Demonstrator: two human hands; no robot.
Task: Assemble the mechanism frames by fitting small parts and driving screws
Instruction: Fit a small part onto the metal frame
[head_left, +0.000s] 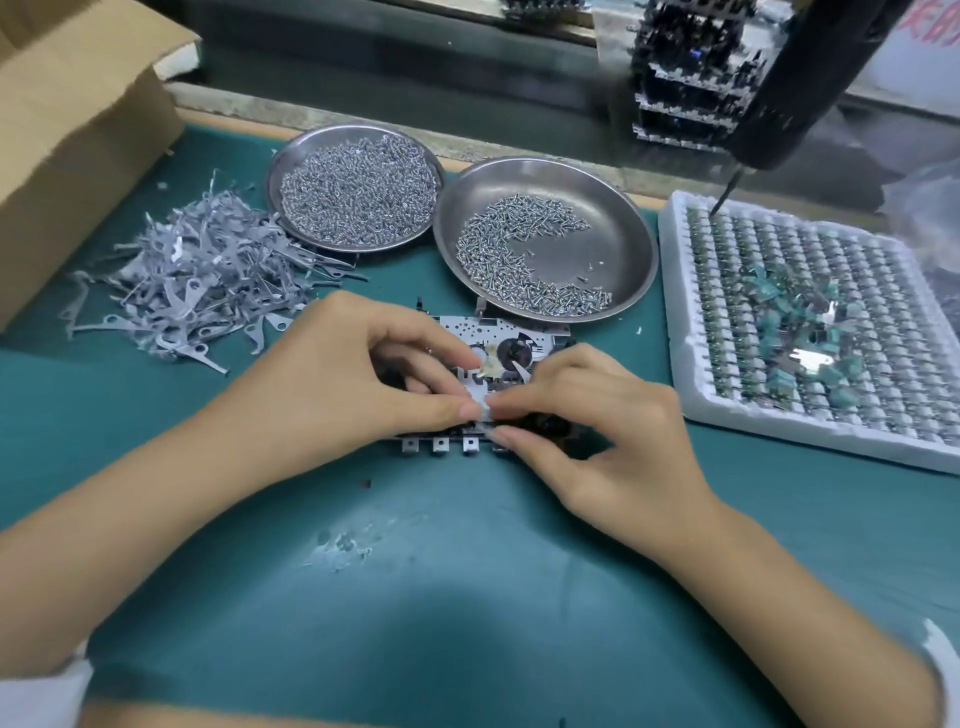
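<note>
A metal mechanism frame (506, 332) lies flat on the green mat in the middle, partly hidden under both hands. My left hand (358, 374) lies over its left side, thumb and curled fingers pinching a small grey metal part (480, 408) at the frame's front middle. My right hand (602, 431) comes in from the right, and its fingertips pinch the same small part. A row of square tabs (441, 445) shows along the frame's near edge.
A heap of grey metal levers (192, 280) lies at the left. Two steel dishes hold springs (358, 189) and screws (524, 260). A white foam tray (810, 332) of small green parts sits at the right. A hanging black screwdriver (810, 88) is above it. A cardboard box (67, 130) stands far left.
</note>
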